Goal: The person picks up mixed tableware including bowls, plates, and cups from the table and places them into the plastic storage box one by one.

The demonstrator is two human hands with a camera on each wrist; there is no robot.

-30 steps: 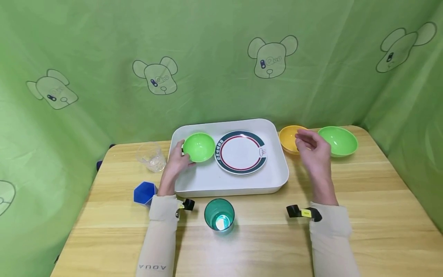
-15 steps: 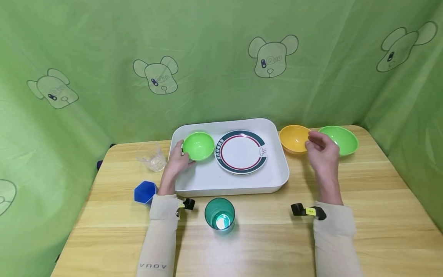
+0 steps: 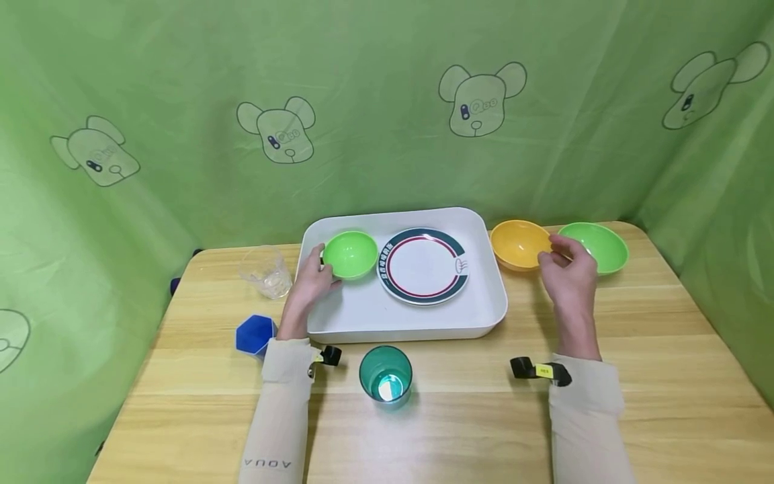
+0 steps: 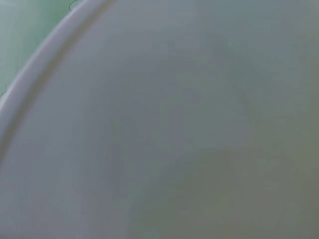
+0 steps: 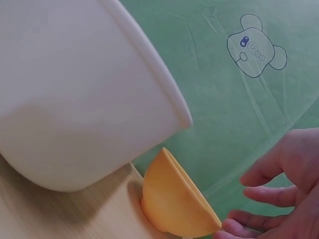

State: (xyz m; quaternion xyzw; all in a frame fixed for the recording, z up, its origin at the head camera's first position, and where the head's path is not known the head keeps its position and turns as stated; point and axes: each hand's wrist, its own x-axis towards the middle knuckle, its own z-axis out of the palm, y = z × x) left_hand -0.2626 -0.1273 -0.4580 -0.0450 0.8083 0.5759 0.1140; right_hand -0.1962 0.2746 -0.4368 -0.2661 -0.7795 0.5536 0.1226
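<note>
My left hand (image 3: 310,282) reaches over the left wall of a white tray (image 3: 393,321) and holds the left side of a small green bowl (image 3: 352,254). A white plate (image 3: 423,265) with a dark green rim lies beside that bowl in the tray. In the left wrist view the pale tray wall (image 4: 149,99) fills nearly everything and hides the fingers. My right hand (image 3: 570,279), fingers loosely bent, stands beside an orange bowl (image 3: 519,247) on the table. Its lower fingertips are close to the bowl's rim in the right wrist view; contact is unclear.
A larger green bowl (image 3: 600,247) stands behind the right hand. Left of the tray are a clear glass (image 3: 273,279) and a blue hexagonal cup (image 3: 254,335). A teal tumbler (image 3: 385,376) stands in front of the tray. Green cloth (image 3: 387,168) hangs around the wooden table.
My right hand has shifted to the right, from over the orange bowl to its right side, uncovering more of it. My left hand has stayed at the small green bowl.
</note>
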